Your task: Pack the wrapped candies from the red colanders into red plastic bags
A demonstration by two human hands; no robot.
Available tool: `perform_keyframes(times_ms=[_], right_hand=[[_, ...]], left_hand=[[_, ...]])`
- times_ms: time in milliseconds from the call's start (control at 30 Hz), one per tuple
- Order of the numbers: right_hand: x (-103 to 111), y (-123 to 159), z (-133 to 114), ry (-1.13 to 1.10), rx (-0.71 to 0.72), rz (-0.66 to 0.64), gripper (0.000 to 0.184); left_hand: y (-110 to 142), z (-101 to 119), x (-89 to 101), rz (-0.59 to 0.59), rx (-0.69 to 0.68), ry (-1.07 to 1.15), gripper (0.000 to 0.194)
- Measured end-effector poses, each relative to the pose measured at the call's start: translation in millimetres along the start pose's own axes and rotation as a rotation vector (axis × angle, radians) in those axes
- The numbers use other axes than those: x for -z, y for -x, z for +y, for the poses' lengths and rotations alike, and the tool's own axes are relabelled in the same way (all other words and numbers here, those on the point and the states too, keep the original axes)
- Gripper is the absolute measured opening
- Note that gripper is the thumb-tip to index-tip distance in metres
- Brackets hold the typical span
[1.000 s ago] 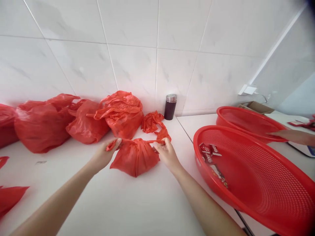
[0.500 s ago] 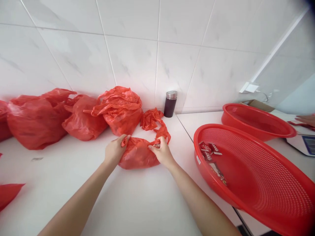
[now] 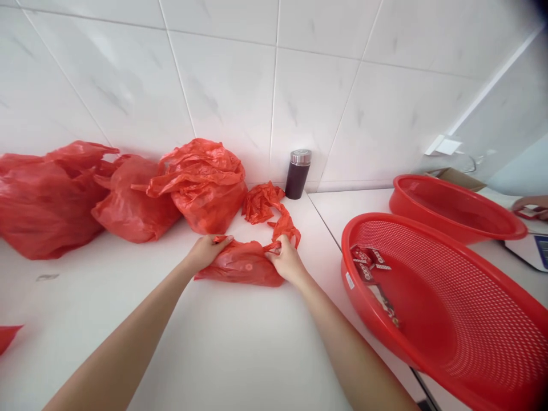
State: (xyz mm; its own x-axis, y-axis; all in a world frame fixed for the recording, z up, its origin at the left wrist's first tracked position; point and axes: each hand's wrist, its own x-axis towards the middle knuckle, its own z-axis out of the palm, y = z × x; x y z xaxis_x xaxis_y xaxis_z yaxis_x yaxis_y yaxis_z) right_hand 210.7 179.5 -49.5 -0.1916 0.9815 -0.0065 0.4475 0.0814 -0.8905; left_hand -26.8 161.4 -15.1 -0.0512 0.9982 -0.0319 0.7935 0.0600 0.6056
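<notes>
A filled red plastic bag (image 3: 244,267) lies on the white table between my two hands. My left hand (image 3: 209,251) is closed on the bag's top left end. At the top right, my right hand (image 3: 286,258) pinches a gathered part of the same bag between thumb and fingers. What is inside shows only as faint shapes through the plastic. Just behind the bag lie crumpled red plastic bags (image 3: 261,202), which come close to my right hand.
Full red bags (image 3: 205,185) stand along the tiled wall on the left. A dark flask (image 3: 297,176) stands at the back. To the right, a large red basket (image 3: 411,354) holds several small packets (image 3: 367,264); a second basket (image 3: 454,208) and another person's hand (image 3: 533,205) are beyond.
The bag is stretched wider and flatter between my hands. My left hand has moved slightly left and its fingers now lie over the bag's top. The view has shifted slightly.
</notes>
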Motion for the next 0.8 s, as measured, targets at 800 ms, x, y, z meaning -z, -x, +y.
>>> perform_keyframes(times_ms=[800], right_hand=[[14.8,32.9,-23.8,-0.136,0.209,-0.159,0.024]], left_hand=[[71.6,10.5,-24.0,0.276,-0.109,0.138,0.037]])
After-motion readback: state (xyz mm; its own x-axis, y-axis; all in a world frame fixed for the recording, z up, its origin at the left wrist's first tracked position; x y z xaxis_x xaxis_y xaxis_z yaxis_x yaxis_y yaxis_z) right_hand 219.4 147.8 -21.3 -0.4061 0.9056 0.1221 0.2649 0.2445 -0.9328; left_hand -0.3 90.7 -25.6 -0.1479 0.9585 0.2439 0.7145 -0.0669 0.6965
